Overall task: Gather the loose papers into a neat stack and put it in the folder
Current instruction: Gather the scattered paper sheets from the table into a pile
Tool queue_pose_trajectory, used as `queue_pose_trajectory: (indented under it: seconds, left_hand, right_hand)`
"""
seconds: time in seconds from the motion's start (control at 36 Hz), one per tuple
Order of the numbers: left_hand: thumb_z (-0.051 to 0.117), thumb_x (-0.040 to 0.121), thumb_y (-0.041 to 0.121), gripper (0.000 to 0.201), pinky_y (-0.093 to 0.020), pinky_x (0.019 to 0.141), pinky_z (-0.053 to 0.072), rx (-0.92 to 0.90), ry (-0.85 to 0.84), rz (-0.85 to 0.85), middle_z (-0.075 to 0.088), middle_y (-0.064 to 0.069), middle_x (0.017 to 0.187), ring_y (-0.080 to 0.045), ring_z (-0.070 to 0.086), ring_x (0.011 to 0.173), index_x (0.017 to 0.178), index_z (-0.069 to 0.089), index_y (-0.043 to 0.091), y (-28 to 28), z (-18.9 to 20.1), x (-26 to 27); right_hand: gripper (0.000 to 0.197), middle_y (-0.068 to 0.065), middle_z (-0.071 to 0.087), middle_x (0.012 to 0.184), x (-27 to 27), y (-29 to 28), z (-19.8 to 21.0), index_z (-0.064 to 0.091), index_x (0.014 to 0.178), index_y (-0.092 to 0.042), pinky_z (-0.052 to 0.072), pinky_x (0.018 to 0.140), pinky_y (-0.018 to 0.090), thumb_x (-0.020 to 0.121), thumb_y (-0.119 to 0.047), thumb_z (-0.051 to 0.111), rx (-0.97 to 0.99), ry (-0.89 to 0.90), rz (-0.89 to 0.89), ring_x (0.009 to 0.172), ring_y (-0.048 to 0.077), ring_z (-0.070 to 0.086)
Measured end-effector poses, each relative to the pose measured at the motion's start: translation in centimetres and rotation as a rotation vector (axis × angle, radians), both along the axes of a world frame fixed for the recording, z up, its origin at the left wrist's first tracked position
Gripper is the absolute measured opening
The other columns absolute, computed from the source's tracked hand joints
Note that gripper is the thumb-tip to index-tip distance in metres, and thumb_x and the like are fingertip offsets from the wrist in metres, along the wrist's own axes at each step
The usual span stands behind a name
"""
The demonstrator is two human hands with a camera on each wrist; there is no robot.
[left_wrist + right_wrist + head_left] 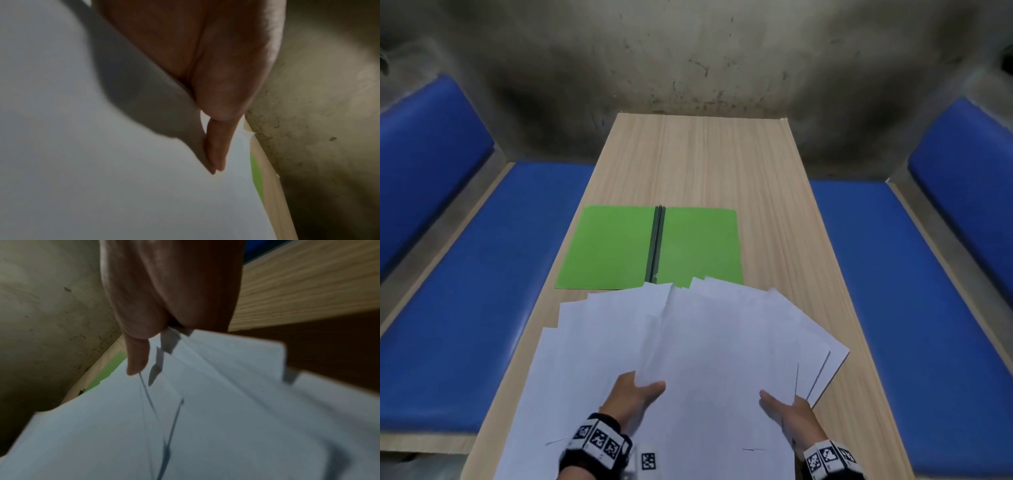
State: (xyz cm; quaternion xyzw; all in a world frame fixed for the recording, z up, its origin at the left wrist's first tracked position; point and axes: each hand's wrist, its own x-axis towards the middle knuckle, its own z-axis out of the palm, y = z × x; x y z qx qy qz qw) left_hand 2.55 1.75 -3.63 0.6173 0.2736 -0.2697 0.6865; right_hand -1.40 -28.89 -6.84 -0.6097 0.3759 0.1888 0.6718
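At 7 o'clock on the wooden table point(722, 164), left hand point(631, 394) pinches the fanned white papers point(688, 342), thumb on top, fingers underneath. Open green folder point(613, 246) lies flat at 12 o'clock, its near edge under the paper tips. At 5 o'clock, right hand point(787, 407) grips the right sheets likewise. Risk: loose outer sheets could slip off while squaring.

The right hand point(164, 293) pinches fanned white papers point(205, 418), thumb on top. Beyond lie a green folder point(109, 368) and the wooden worktop point(298, 288).
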Motion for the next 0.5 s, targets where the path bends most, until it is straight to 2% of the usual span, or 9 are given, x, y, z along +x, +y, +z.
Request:
queue_pose_trajectory:
  seconds: [0.06, 0.08, 0.14, 0.19, 0.25, 0.28, 0.39, 0.5]
  left_hand:
    - [0.068, 0.088, 0.002, 0.020, -0.029, 0.071, 0.059, 0.007, 0.012, -0.026, 0.076, -0.017, 0.102, -0.028, 0.074, 0.092, 0.107, 0.067, -0.002, -0.8, -0.7, -0.3]
    - [0.068, 0.089, 0.005, 0.018, -0.027, 0.069, 0.058, 0.017, 0.020, -0.027, 0.076, -0.015, 0.101, -0.026, 0.074, 0.091, 0.106, 0.068, -0.001, -1.0, -1.1, -0.4]
    - [0.067, 0.090, 0.011, 0.017, -0.033, 0.074, 0.058, 0.041, 0.004, -0.022, 0.077, -0.015, 0.099, -0.028, 0.073, 0.091, 0.103, 0.069, 0.000, -1.4, -1.6, -0.4]
    - [0.065, 0.092, 0.016, 0.012, -0.035, 0.082, 0.054, 0.091, -0.020, -0.014, 0.077, -0.010, 0.092, -0.027, 0.072, 0.089, 0.093, 0.072, 0.006, -1.5, -1.4, -0.5]
    - [0.061, 0.095, 0.022, 0.021, -0.029, 0.073, 0.048, 0.181, -0.037, -0.017, 0.072, 0.002, 0.080, -0.017, 0.066, 0.079, 0.075, 0.067, 0.017, -1.1, -1.7, -0.3]
    - [0.061, 0.094, 0.027, 0.025, -0.029, 0.071, 0.046, 0.220, -0.038, -0.018, 0.068, 0.003, 0.078, -0.016, 0.062, 0.075, 0.071, 0.064, 0.019, -0.8, -1.8, -0.2]
    - [0.066, 0.083, 0.038, 0.029, -0.040, 0.085, 0.050, 0.192, -0.056, 0.026, 0.073, -0.006, 0.089, -0.024, 0.066, 0.086, 0.080, 0.071, 0.010, 1.0, -4.0, 0.8]
    - [0.059, 0.096, 0.018, 0.019, -0.036, 0.081, 0.053, 0.179, -0.077, 0.048, 0.073, -0.010, 0.091, -0.029, 0.068, 0.087, 0.086, 0.070, 0.006, 0.3, -1.8, 1.5]
  right_hand:
    - [0.014, 0.006, 0.071, 0.085, -0.2, 0.1, 0.2, 0.063, 0.089, -0.007, 0.054, 0.059, 0.026, 0.080, -0.006, 0.075, -0.048, -0.018, 0.028, 0.079, 0.020, 0.067]
    - [0.014, 0.007, 0.071, 0.087, -0.3, 0.0, -0.1, 0.064, 0.092, -0.005, 0.053, 0.056, 0.024, 0.081, -0.002, 0.073, -0.058, -0.016, 0.032, 0.079, 0.021, 0.067]
    - [0.025, 0.015, 0.072, 0.097, -0.3, -0.2, -0.5, 0.065, 0.104, 0.001, 0.057, 0.067, 0.031, 0.080, 0.002, 0.072, -0.080, -0.010, 0.045, 0.087, 0.029, 0.069]
    - [0.028, 0.018, 0.072, 0.101, -0.5, -0.3, -0.6, 0.066, 0.107, 0.004, 0.056, 0.082, 0.039, 0.080, 0.002, 0.072, -0.110, 0.004, 0.077, 0.094, 0.034, 0.069]
    - [0.024, 0.018, 0.073, 0.097, -0.6, -0.5, -0.5, 0.067, 0.103, 0.002, 0.055, 0.086, 0.042, 0.080, 0.002, 0.071, -0.123, 0.005, 0.097, 0.093, 0.034, 0.069]
    - [0.021, 0.016, 0.074, 0.095, -0.7, -0.6, -0.4, 0.068, 0.101, 0.000, 0.055, 0.086, 0.043, 0.079, 0.002, 0.071, -0.129, 0.002, 0.103, 0.091, 0.034, 0.070]
    - [0.020, 0.013, 0.075, 0.097, -1.0, -1.3, -0.2, 0.069, 0.098, -0.005, 0.055, 0.086, 0.041, 0.079, -0.001, 0.072, -0.148, -0.009, 0.158, 0.091, 0.031, 0.071]
    - [0.028, 0.011, 0.076, 0.100, -1.1, -2.0, -0.4, 0.068, 0.105, -0.004, 0.055, 0.085, 0.038, 0.078, -0.005, 0.074, -0.135, -0.001, 0.193, 0.093, 0.029, 0.071]
